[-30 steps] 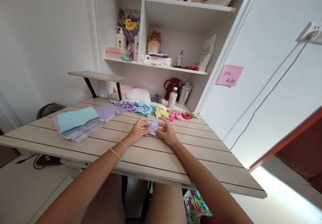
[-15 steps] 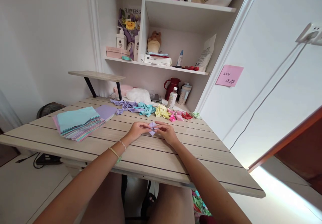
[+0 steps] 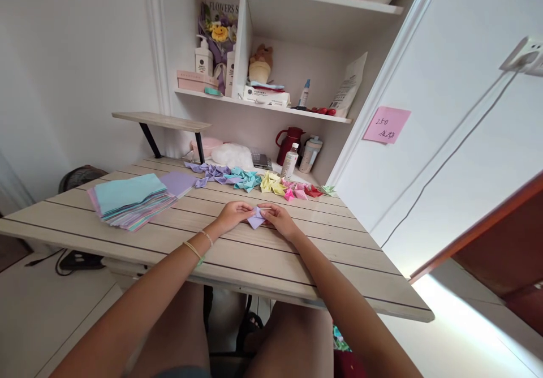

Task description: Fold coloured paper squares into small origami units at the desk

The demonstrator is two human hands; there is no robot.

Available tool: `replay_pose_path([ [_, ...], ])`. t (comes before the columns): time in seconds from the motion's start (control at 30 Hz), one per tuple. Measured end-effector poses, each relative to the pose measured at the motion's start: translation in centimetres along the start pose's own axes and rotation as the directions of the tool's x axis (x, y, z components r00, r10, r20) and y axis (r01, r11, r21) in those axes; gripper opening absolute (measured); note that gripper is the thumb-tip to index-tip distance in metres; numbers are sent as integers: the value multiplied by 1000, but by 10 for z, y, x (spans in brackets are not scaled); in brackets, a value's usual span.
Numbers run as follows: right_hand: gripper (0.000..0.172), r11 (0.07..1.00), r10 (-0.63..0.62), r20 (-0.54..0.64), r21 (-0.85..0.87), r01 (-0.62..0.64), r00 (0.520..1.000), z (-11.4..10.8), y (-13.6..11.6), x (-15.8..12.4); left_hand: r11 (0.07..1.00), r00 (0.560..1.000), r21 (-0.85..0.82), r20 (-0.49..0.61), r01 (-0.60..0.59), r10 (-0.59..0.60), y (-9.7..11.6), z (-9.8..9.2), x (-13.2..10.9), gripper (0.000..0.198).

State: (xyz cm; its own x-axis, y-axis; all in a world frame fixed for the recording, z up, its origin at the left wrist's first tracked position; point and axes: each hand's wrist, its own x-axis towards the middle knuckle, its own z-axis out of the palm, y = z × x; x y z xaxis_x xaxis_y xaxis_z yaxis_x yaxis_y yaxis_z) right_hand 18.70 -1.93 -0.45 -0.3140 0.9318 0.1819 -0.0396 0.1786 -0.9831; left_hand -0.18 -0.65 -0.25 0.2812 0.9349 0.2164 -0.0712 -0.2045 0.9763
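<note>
In the head view, a small folded piece of light-purple paper sits at the centre of the pale wood-plank desk, between the two bare hands. The left hand pinches its edge at about ten o'clock, thumb and fingertips together; the right hand pinches it at about two o'clock. Whether the paper rests on the wood or is held just above it, I cannot tell.

The step looks like shaping a fold. To do it well, match the layers edge to edge, steady one side with the left fingertips, and run the right thumb firmly along the crease from its middle outward, keeping the corners sharp.

One pointed corner aims at six o'clock, toward the person. The long axis seems to run from nine to three, but fingers cover both ends, so this is uncertain.

A fanned stack of pastel paper sheets lies between nine and ten o'clock; folded turquoise paper shapes lie near twelve.
</note>
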Motion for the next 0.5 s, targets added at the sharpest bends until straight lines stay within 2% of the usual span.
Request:
replay_pose_path([
  [0.13, 49, 1000, 19, 6, 5, -19, 1000, 0, -2, -1, 1000, 1000, 20, 7, -6, 6, -1, -1, 0, 29],
  [0.5, 45, 1000, 23, 23, 7, -23, 999, 0, 1, 1, 999, 1000, 39, 20, -18, 17, -3, -2, 2, 24],
])
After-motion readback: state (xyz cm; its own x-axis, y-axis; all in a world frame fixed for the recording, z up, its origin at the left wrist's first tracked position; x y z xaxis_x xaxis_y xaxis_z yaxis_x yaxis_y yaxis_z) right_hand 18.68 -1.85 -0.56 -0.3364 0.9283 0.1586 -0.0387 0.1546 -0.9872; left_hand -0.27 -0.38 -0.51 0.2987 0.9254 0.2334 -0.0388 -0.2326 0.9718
